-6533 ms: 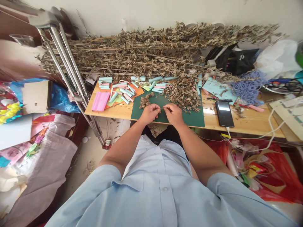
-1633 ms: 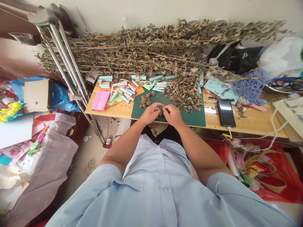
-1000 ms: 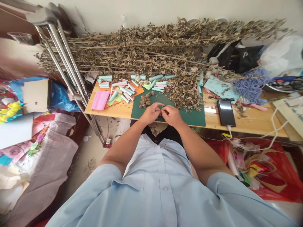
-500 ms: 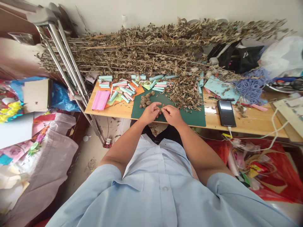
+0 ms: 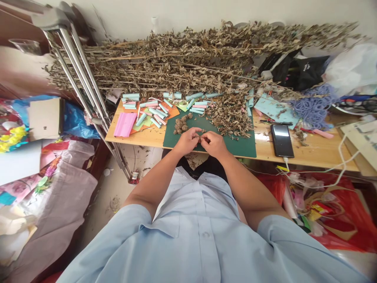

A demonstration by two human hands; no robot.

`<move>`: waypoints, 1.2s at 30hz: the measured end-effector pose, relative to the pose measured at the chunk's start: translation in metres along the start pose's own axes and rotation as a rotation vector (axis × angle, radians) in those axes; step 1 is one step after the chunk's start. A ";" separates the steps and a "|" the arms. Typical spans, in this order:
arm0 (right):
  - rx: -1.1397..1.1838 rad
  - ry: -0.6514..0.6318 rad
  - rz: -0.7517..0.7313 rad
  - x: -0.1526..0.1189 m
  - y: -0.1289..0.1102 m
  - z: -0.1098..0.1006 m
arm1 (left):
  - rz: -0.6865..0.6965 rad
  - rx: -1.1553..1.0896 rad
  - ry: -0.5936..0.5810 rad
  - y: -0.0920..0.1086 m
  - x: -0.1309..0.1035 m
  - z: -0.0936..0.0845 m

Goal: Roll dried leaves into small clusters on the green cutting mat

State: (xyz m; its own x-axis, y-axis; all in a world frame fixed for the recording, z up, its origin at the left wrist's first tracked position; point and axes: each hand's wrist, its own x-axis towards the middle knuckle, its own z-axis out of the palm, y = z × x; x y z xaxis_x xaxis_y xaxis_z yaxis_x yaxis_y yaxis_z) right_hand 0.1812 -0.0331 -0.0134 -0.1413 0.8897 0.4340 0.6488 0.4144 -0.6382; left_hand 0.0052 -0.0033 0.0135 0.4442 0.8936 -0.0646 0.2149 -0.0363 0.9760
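Observation:
Over the front part of a green cutting mat, my left hand and my right hand meet at the fingertips. Both are closed in a pinch, fingers curled. A little brown dried leaf shows at their fingertips; most of what they hold is hidden. Just beyond my left hand lies a cluster of brown balls that look like wadded dried leaf. A loose heap of dried leaves covers the mat beyond my right hand.
Long dried plant stalks lie across the back. Blue and pink paper rolls and a pink paper stack are at left. On the right are a phone with a cable and purple cord. Metal crutches lean at the table's left end.
My right fingers have curled in slightly more at the pinch. My left hand stays almost in place, and the leaves and balls lie as before.

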 end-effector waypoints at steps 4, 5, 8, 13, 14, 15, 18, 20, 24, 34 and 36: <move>-0.003 0.049 0.050 0.001 0.004 0.002 | -0.007 -0.051 -0.010 0.000 0.001 0.000; 0.002 0.072 0.069 0.001 0.004 0.003 | -0.021 -0.070 -0.012 -0.001 0.001 0.000; 0.042 0.091 0.095 0.001 0.005 0.003 | -0.061 -0.109 -0.010 -0.003 0.002 -0.001; 0.106 0.044 0.066 0.001 0.001 0.000 | -0.057 -0.101 0.009 -0.008 0.003 -0.001; 0.118 0.032 0.050 0.001 0.000 -0.001 | -0.054 -0.096 0.012 -0.009 0.003 -0.001; 0.129 0.017 0.031 0.001 -0.001 -0.002 | -0.053 -0.092 0.014 -0.009 0.003 -0.001; 0.143 -0.010 -0.004 0.001 -0.002 -0.004 | -0.059 -0.077 0.022 -0.009 0.003 -0.001; 0.127 -0.009 -0.009 0.001 -0.002 -0.004 | -0.058 -0.069 0.022 -0.009 0.003 0.000; 0.086 -0.004 -0.023 0.000 -0.001 -0.003 | -0.044 -0.067 0.022 -0.009 0.003 -0.001; -0.008 -0.047 -0.061 0.000 0.003 -0.001 | -0.020 -0.061 0.028 -0.008 0.003 0.001; -0.043 -0.047 -0.055 -0.001 0.003 0.000 | -0.002 -0.037 0.026 -0.008 0.003 0.001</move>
State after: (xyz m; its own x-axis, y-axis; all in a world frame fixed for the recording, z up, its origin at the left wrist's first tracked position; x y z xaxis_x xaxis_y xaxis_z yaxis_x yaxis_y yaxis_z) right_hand 0.1836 -0.0322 -0.0156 -0.2121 0.8743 0.4367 0.6703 0.4553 -0.5860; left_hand 0.0055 -0.0008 0.0052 0.4209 0.9050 -0.0620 0.1834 -0.0180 0.9829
